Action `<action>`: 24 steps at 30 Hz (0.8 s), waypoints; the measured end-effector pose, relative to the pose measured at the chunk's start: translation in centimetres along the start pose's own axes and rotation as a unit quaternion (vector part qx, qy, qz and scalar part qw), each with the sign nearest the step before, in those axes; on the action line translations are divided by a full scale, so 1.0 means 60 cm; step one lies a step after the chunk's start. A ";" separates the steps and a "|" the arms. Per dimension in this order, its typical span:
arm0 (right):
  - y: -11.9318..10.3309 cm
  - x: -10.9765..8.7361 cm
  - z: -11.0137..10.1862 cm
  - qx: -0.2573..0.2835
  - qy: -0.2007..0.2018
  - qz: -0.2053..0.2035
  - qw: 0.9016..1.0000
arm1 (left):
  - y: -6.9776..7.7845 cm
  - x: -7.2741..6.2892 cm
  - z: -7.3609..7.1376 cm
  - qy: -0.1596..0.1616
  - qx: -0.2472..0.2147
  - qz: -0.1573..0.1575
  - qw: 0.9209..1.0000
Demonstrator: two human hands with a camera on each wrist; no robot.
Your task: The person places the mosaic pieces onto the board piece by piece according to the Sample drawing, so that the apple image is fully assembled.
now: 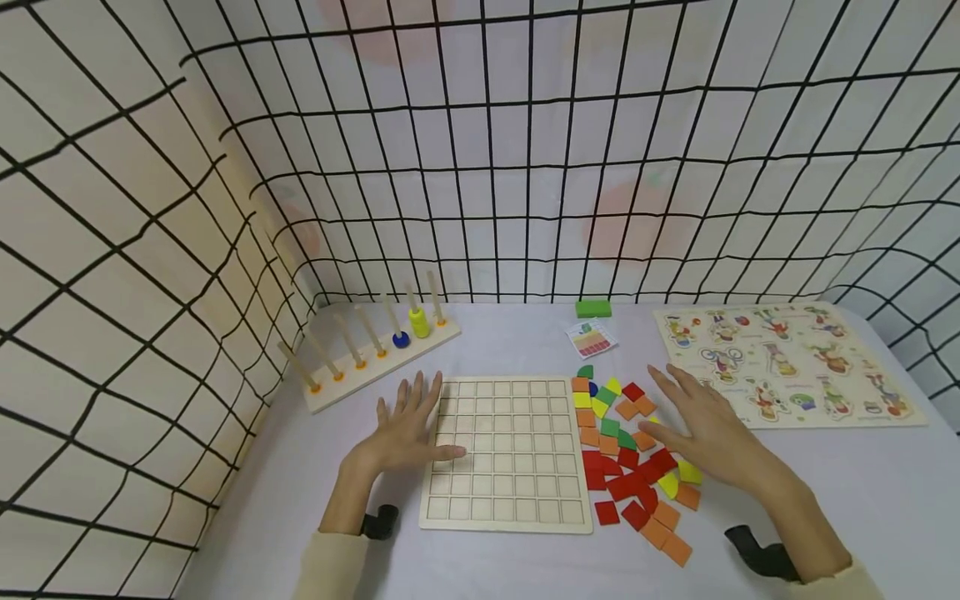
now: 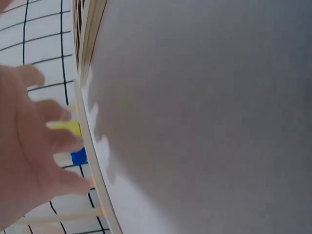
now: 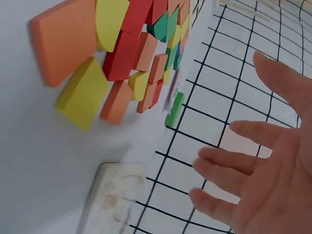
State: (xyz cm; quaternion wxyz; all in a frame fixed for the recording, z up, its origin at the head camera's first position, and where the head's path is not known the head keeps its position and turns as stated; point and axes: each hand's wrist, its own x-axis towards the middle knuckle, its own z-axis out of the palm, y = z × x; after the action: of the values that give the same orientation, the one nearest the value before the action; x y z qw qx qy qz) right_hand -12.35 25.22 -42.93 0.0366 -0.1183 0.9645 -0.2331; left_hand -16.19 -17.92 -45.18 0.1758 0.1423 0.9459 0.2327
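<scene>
Left hand [image 1: 402, 433] near gridded board [image 1: 513, 454] — right hand [image 1: 705, 429] near coloured tiles [image 1: 624, 487]

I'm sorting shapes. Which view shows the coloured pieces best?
The head view: the whole spread of coloured pieces lies inside the frame, seen from above, though the right hand overlaps its edge. The right wrist view shows some closer, cut off at the top; the left wrist view shows none.

The wrist views crop the left hand [image 2: 27, 151] and right hand [image 3: 278, 180]; print on the card [image 1: 591, 338] is too small to read
</scene>
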 end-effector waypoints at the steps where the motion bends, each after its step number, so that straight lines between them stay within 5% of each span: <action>1: 0.003 0.000 -0.001 0.004 -0.002 -0.003 1.000 | -0.003 -0.001 -0.002 -0.010 -0.005 0.004 1.000; 10: 0.027 0.004 0.005 0.079 -0.031 -0.009 0.996 | -0.018 -0.007 -0.007 -0.054 0.006 0.013 0.998; 24: 0.012 0.073 0.019 0.154 -0.046 0.028 0.987 | -0.019 -0.006 -0.006 -0.052 0.027 0.009 0.998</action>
State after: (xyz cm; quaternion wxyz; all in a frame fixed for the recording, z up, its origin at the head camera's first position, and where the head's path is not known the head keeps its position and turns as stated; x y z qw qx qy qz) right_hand -16.60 24.29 -44.35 0.1048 -0.0949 0.9172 -0.3724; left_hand -16.21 -19.15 -45.31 0.2189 0.1675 0.9401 0.2006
